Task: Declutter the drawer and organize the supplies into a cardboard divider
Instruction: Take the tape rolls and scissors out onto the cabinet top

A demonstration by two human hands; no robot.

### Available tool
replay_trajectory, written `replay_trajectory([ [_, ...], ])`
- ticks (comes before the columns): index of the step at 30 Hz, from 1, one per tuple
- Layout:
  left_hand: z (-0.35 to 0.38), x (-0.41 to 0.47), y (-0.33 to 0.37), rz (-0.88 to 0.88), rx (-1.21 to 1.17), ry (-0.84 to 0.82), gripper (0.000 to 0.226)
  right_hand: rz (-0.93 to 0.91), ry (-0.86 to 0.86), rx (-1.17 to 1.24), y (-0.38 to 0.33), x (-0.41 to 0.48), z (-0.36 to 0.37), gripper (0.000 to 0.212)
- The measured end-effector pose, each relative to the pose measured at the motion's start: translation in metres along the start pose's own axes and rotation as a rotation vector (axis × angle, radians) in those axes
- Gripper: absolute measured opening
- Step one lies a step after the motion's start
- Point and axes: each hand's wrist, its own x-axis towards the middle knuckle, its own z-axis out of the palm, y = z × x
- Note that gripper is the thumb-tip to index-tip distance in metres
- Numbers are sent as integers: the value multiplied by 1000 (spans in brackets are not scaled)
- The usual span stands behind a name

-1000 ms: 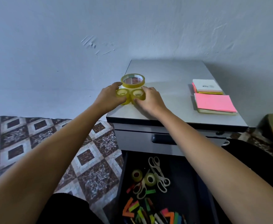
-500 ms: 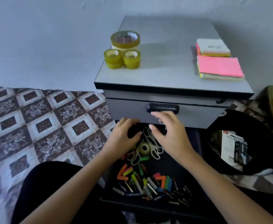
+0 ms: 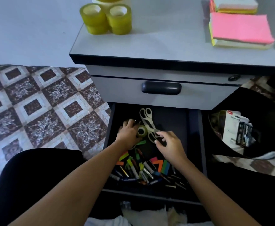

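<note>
Now both arms reach into the drawer (image 3: 171, 118), my left hand (image 3: 128, 134) curled against a tape roll (image 3: 141, 131), grip unclear, my right hand (image 3: 170, 145) pinching a scissors (image 3: 151, 137) handle.

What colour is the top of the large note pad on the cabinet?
The note pad top is bright pink; head view.

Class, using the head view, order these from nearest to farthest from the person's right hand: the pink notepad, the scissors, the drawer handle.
1. Scissors, in the open drawer, at the right hand's fingertips.
2. Drawer handle, on the shut drawer above.
3. Pink notepad, on the cabinet top.
</note>
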Motion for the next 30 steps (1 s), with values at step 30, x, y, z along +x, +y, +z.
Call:
replay_trajectory([
  [30,-88,-59,-64,-40,-422,226,65,-94,-155,-420,-52,97,75,52],
])
